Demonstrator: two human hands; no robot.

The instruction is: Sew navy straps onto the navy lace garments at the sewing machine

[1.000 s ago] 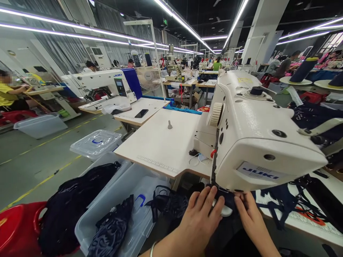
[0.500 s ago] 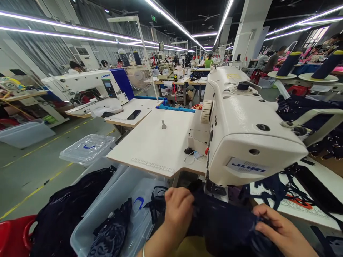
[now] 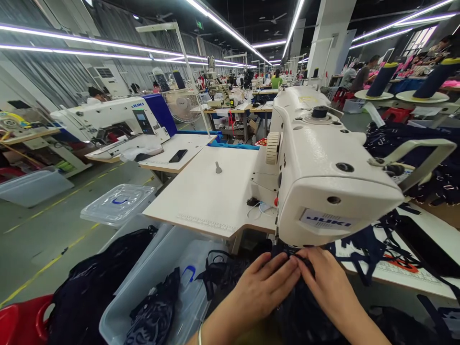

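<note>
A white Juki sewing machine point(image 3: 323, 167) stands on a pale table point(image 3: 212, 191) right in front of me. Dark navy lace fabric point(image 3: 302, 311) lies under its head at the needle. My left hand point(image 3: 262, 287) rests on the fabric with fingers stretched toward the needle. My right hand point(image 3: 327, 282) lies beside it, fingertips pressing the same cloth just below the machine's head. The two hands touch at the fingertips. The needle itself is hidden by the machine head.
A clear plastic bin point(image 3: 158, 268) with dark lace pieces sits at lower left, a lid point(image 3: 117, 203) beyond it and a red tub point(image 3: 21, 321) at the corner. Navy straps point(image 3: 373, 244) lie on the table's right. Another Juki machine point(image 3: 115, 122) and other workers are behind.
Half a second ago both hands held the fabric bunched and apart, away from the machine. Now they have come together, flat on the cloth under the machine head.
</note>
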